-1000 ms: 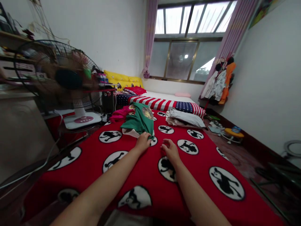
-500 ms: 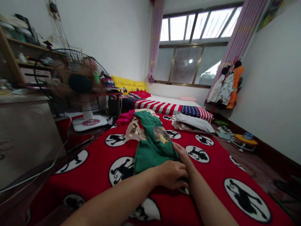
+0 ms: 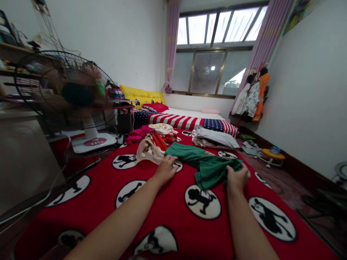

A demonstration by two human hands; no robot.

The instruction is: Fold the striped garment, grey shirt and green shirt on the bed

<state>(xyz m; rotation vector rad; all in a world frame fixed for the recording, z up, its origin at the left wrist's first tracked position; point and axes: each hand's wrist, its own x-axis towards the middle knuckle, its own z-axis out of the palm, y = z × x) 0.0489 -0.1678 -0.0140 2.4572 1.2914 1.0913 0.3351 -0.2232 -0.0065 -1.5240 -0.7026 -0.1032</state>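
Observation:
A green garment [image 3: 207, 162] lies stretched sideways across the red blanket, its gold print mostly folded out of sight; I cannot tell its exact kind. At its left end, my left hand [image 3: 166, 169] has its fingers closed over the cloth. My right hand [image 3: 238, 177] grips the right end, thumb on the near side, and that end is slightly raised. Just beyond my left hand lies a crumpled beige garment [image 3: 148, 150].
Behind it are red, pink and floral clothes [image 3: 162, 129]. Folded grey clothes [image 3: 215, 137] lie at the back right of the red blanket [image 3: 103, 213]. A fan [image 3: 78, 94] runs at the left. On the floor to the right is a yellow stool [image 3: 272, 154].
The green garment has turned from lengthwise to crosswise and shifted right. My hands, crossed near its close end before, are now apart at its two ends. The view has swung slightly right.

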